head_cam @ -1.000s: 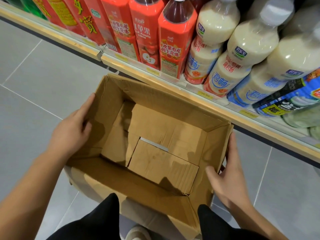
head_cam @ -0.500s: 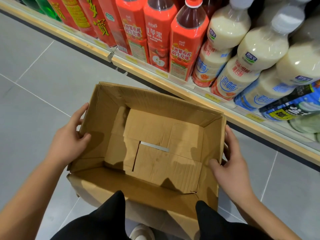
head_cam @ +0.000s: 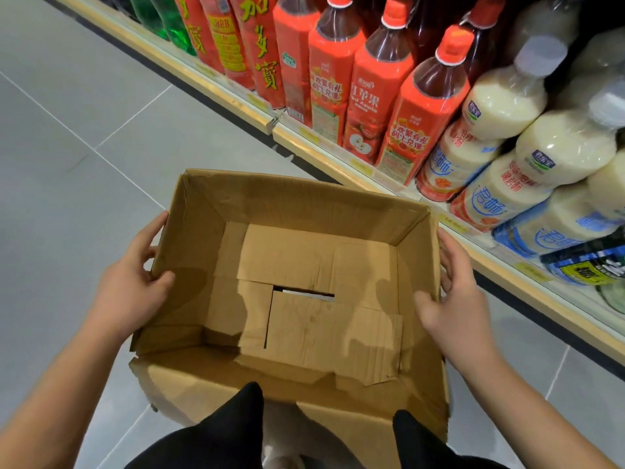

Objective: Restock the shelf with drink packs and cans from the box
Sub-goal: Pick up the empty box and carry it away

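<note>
An open brown cardboard box (head_cam: 287,198) sits low in front of me, with nothing inside but its folded bottom flaps. My left hand (head_cam: 132,286) grips the box's left wall, thumb inside and fingers outside. On the right wall, my right hand (head_cam: 449,299) holds the same way. The shelf (head_cam: 338,160) runs diagonally behind the box. It is packed with red drink bottles (head_cam: 368,96) and milky white bottles (head_cam: 500,106).
Grey tiled floor (head_cam: 84,130) spreads to the left and under the box. Green bottles (head_cam: 172,25) stand at the shelf's far left, and a blue and black pack (head_cam: 588,262) lies at the right edge. My black-clad knees (head_cam: 230,431) press against the box's near wall.
The box has moved back from the shelf edge toward me, and both hands kept their hold on its side walls. More of the shelf's left end shows.
</note>
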Motion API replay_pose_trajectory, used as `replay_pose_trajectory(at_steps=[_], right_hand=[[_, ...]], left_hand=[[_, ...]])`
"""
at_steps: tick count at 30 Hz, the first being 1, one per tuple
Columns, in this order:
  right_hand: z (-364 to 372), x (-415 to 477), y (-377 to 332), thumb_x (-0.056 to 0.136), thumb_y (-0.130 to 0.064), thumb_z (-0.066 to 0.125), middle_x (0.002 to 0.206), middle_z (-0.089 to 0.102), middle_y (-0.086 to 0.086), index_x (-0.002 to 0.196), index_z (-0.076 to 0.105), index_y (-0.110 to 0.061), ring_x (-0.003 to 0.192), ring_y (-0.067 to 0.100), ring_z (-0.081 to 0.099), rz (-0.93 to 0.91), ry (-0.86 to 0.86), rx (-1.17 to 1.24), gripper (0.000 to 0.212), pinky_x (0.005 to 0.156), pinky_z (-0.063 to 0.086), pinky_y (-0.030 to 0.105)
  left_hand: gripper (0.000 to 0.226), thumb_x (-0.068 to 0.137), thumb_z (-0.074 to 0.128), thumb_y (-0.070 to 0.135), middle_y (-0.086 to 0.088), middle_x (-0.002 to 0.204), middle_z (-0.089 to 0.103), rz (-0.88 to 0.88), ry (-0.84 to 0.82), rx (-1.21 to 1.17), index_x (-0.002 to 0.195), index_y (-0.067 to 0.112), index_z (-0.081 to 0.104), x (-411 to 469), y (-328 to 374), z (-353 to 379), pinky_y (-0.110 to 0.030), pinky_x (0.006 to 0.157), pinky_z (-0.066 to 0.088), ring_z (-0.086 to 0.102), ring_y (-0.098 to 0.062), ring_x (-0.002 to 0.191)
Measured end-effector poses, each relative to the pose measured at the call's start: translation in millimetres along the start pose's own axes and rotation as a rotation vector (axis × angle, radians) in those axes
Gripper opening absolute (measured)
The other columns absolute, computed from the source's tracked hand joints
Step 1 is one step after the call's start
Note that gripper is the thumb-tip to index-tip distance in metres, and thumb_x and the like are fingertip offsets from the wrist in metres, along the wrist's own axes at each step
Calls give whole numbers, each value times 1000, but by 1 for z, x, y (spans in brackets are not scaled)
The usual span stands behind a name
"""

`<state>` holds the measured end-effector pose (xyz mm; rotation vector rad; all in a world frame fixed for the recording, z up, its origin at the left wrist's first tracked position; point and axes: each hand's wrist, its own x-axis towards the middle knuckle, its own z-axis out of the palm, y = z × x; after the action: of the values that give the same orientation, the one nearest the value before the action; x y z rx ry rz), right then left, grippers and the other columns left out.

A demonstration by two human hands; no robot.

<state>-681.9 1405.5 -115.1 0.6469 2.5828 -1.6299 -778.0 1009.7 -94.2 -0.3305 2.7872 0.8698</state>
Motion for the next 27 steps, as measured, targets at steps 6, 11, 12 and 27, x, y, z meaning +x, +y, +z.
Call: replay_pose_trajectory(at_steps=[6,11,12,27], right_hand=[[-10,12,-63,84,10,68,132,50,-35,152,34,-44,117,-24,50,-35,-30,25,94,89,45,0],[-31,10,-152,80,11,68,128,56,-37,150,35,-52,114,-16,58,-9,-64,-21,100,92,55,28],[-36,9,-171,79,11,67,132,58,-31,150,34,-53,118,-8,60,-18,-71,-32,101,92,56,29],[-137,-75,-531,85,13,62,124,44,-59,154,27,-52,111,-22,56,-178,-268,-112,101,85,51,15]], left_hand=[[84,96,57,7,7,122,50,-84,-14,-121,141,69,22,-26,29,-59,-46,67,62,70,-21,77],[81,97,57,9,6,123,50,-153,3,-217,143,66,23,-56,58,-138,-45,67,63,72,-22,77],[80,97,58,10,8,123,49,-169,13,-222,144,65,23,-63,65,-155,-44,67,63,71,-22,78],[64,94,62,24,16,120,51,-400,256,-384,123,74,35,-211,184,-475,-47,65,62,69,-21,78]])
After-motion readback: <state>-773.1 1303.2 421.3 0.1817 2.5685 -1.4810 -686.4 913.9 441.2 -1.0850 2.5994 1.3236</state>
